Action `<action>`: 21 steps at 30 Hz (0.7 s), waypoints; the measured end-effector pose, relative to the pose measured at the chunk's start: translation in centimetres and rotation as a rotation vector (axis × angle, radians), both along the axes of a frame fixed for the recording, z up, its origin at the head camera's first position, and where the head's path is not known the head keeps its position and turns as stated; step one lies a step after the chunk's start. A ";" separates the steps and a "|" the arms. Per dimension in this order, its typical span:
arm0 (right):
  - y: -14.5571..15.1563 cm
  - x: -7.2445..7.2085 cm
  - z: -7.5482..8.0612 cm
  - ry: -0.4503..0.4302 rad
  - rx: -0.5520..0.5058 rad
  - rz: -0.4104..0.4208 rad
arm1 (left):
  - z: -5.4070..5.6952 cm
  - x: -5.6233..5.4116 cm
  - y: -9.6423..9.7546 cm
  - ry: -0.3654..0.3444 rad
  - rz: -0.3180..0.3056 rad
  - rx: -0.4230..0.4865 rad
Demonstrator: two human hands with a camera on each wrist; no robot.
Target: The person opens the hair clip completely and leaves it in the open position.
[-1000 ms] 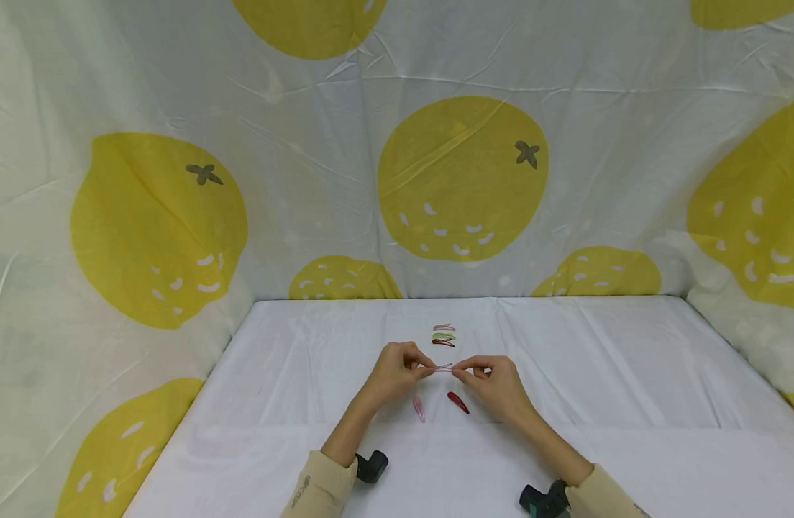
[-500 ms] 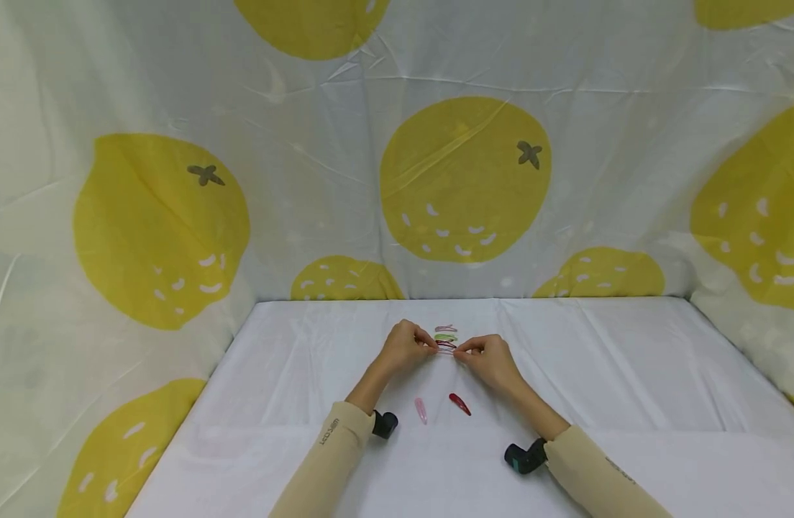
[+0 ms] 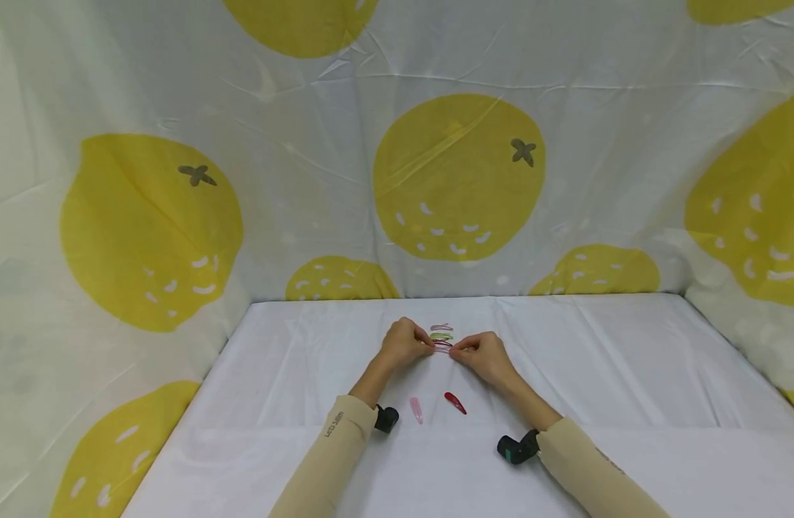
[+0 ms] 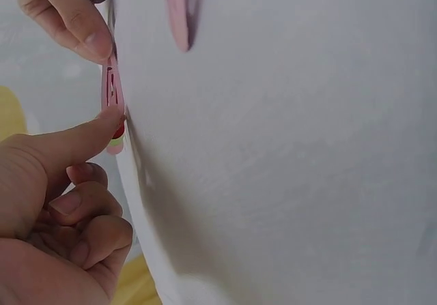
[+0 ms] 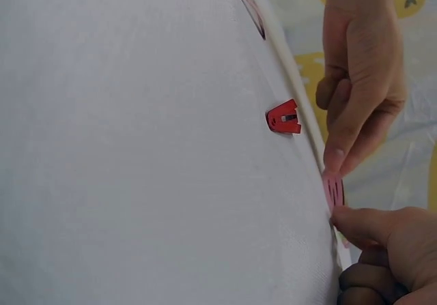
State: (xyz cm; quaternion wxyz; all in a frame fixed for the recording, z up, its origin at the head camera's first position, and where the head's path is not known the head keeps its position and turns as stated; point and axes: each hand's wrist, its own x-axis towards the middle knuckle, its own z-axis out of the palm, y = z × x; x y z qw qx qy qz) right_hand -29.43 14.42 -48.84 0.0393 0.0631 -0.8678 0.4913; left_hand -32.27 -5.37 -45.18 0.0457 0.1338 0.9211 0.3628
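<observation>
The left hand (image 3: 406, 344) pinched one end of a slim, slotted pink hair clip (image 4: 113, 85). Over the last second, that clip had moved forward to the near end of a row of pink, green and dark-red clips (image 3: 441, 336), apparently lengthening it. The right hand (image 3: 485, 355) pinched its other end.

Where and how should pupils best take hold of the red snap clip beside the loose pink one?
Probably pinch the red snap clip across its middle, by the two long edges, coming from above and its right. It is slim, lies on the white cloth, and slants from far left to near right; the loose pink snap clip lies on its left.
</observation>
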 end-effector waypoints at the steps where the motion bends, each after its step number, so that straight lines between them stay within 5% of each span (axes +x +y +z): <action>1: 0.0 0.0 0.0 -0.005 -0.003 -0.008 | 0.0 0.0 -0.1 -0.001 0.002 0.001; 6: 0.2 0.7 0.3 -0.057 -0.041 -0.056 | 0.4 0.7 -0.7 -0.030 0.027 0.028; 11: 0.9 2.7 1.2 -0.139 -0.021 -0.077 | 0.9 2.6 -2.1 -0.102 0.045 0.112; 16: 1.4 5.4 2.1 -0.195 0.025 0.008 | 1.4 4.9 -3.6 -0.148 0.021 0.222; 21: 1.5 7.1 1.9 -0.220 0.032 0.097 | 1.1 6.2 -3.9 -0.137 -0.038 0.235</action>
